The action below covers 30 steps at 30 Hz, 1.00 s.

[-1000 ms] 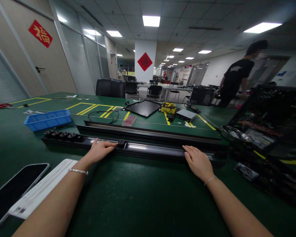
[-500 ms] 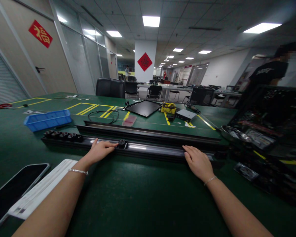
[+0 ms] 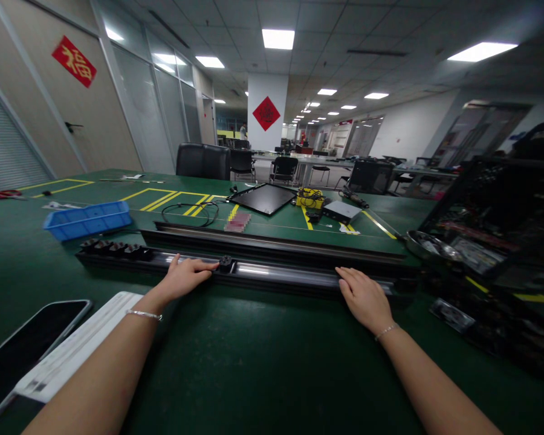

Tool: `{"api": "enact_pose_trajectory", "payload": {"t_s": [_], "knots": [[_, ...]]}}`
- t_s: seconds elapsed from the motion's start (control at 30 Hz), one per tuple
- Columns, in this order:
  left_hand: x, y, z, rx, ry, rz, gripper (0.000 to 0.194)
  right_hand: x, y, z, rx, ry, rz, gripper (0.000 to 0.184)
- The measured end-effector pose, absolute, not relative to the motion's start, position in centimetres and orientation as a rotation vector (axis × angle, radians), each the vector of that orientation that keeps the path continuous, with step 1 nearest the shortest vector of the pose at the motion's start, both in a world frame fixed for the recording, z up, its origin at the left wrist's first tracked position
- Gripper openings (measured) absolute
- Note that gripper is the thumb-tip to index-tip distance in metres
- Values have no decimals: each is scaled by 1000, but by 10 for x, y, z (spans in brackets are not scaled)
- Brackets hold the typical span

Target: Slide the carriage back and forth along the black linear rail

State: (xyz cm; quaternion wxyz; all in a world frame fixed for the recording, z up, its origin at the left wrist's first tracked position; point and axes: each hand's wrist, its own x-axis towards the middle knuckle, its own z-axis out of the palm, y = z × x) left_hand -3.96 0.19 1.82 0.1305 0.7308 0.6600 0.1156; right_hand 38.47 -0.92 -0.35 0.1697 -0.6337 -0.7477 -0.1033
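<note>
head view: index finger of the left hand (image 3: 185,278) at a small black block (image 3: 226,264) on a long black rail with a shiny channel (image 3: 285,275)

the step in hand looks like setting the block's place along the rail. the block sits in the channel, left of the rail's middle, and the left index finger points along the rail to its left side. the fingertip appears to touch it, though a hair's gap can't be ruled out. the thumb sticks up, and nothing is pinched.

the hands are well apart. the right hand (image 3: 365,299) lies farther along the same rail, open, fingers over its upper side and near edge, seemingly steadying it. how hard either hand presses, i cannot tell.

a row of dark, chunky blocks (image 3: 118,249) sits at the rail's left end, well apart from the single one. a second long black rail (image 3: 276,243) lies just behind, roughly parallel. beyond its left end is a blue plastic tray (image 3: 90,225); a round metal bowl (image 3: 412,243) is near the right end. all this is on the dark green table (image 3: 254,362).

as i judge it, any further shift of the block calls for a light, level push in line with the channel, so it doesn't tip or jam, with the right hand keeping the rail from sliding along. whether the block runs freely or sits tight, i cannot tell.
</note>
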Motion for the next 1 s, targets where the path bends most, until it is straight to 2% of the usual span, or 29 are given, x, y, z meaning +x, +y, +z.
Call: {"api": "enact_pose_trajectory", "payload": {"t_s": [1.0], "knots": [[-42, 4, 13, 2143, 1903, 375, 37, 386, -8, -5, -1812, -2121, -296, 44]]}}
